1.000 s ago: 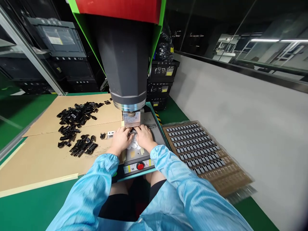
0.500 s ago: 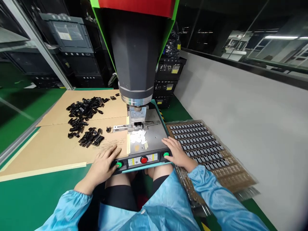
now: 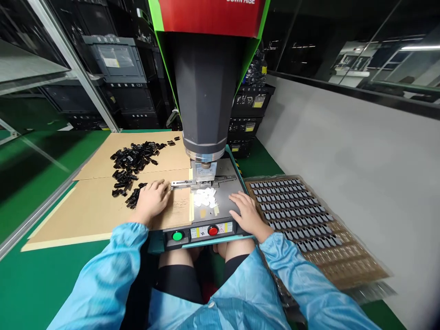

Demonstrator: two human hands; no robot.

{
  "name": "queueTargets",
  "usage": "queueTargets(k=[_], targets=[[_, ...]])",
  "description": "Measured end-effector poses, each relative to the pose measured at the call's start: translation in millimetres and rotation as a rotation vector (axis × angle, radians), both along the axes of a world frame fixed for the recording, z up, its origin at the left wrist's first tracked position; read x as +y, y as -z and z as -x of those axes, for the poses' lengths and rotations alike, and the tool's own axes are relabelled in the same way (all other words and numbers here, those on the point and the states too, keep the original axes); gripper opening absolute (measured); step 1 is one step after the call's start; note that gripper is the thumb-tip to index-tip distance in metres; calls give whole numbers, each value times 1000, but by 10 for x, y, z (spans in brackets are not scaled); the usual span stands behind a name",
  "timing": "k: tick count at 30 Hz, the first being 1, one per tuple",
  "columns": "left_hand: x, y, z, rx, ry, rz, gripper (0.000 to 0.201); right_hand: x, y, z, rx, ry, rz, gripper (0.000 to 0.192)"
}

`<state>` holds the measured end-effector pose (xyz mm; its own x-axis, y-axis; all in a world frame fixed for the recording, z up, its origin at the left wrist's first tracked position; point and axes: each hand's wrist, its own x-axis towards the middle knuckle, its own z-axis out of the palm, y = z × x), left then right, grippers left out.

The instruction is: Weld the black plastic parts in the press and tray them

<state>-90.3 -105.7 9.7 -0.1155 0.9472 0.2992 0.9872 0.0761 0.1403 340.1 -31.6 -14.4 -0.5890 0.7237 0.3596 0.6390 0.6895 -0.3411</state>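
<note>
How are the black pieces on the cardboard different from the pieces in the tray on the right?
The black pieces lie loose in a jumbled heap on cardboard, beside the left hand. The tray pieces look grey and sit in neat rows, apart from the right hand. Both are small and many.

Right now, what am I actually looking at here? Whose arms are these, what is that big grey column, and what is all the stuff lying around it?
The picture comes from a camera worn on a person's head, looking down at their own arms in light blue sleeves. The grey column is the head of a press-like machine; its tip hangs just above a small metal fixture on the machine's plate. At the plate's front edge sit a green button and a red button.

The left hand rests on a cardboard sheet, at the edge of a pile of small black parts. The right hand lies flat on the plate. Neither visibly grips anything. Small white pieces lie between the hands, and a tray of rows of small grey parts sits to the right.
</note>
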Motion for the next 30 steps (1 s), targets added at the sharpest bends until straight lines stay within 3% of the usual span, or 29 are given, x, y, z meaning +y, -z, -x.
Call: queueTargets(k=[4, 10, 15, 19, 25, 30], targets=[[311, 30, 86, 53, -12, 97, 50, 63, -7, 354, 49, -27, -10, 56], [-48, 264, 164, 69, 41, 33, 52, 182, 57, 520, 117, -33, 32, 54], [-145, 200, 96, -18, 64, -62, 55, 353, 46, 738, 211, -8, 80, 56], [145, 111, -189, -244, 133, -98, 60, 488, -17, 967, 250, 71, 130, 58], [687, 149, -761, -725, 172, -46, 75, 693, -122, 1250, 264, 146, 216, 60], [931, 115, -1026, -997, 207, -4, 60, 837, -157, 1404, 210, 190, 279, 55]])
